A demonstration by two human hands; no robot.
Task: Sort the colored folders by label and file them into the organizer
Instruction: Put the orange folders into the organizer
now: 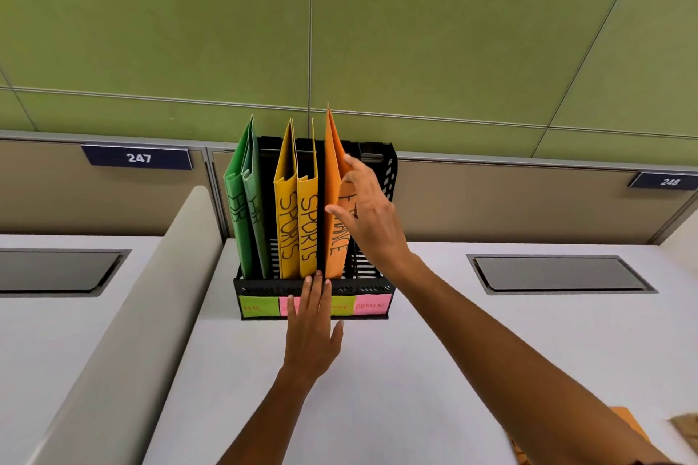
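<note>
The black organizer [313,291] stands on the white desk [415,370], its front tags reading "HR" and "ADMIN"; the two between are partly covered. Inside stand two green folders [245,208] marked "HR", two yellow folders [296,223] marked "SPORTS", and one orange folder [334,223] — probably "FINANCE", its top letters hidden. The right hand [368,215] touches the orange folder's right face, fingers spread and relaxed. The left hand [311,332] lies flat against the organizer's front, fingers straight and together. Wall plaques read "247" [138,157] and "248" [668,182].

The right hand [368,215] hides part of the orange folder's [334,200] lettering, and the left hand [311,332] covers the second slot label [289,306].
</note>
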